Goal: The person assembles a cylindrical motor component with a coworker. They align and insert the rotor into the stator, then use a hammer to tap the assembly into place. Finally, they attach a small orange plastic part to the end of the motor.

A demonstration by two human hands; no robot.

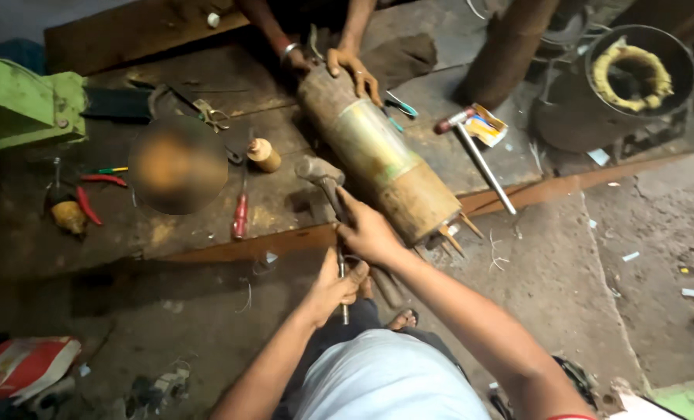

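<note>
A long rusty brown cylinder lies on the dark workbench, with metal studs sticking out of its near end. My right hand is closed around the wooden handle of a hammer, whose steel head rests beside the cylinder's left side. Just below it, my left hand grips a thin metal rod that points downward. At the cylinder's far end, another person's two hands rest on it.
A second hammer with a metal handle lies right of the cylinder. A red-handled screwdriver, a small wooden spool, pliers and a blurred round object lie to the left. A green machine stands far left, a round housing with yellow winding at top right.
</note>
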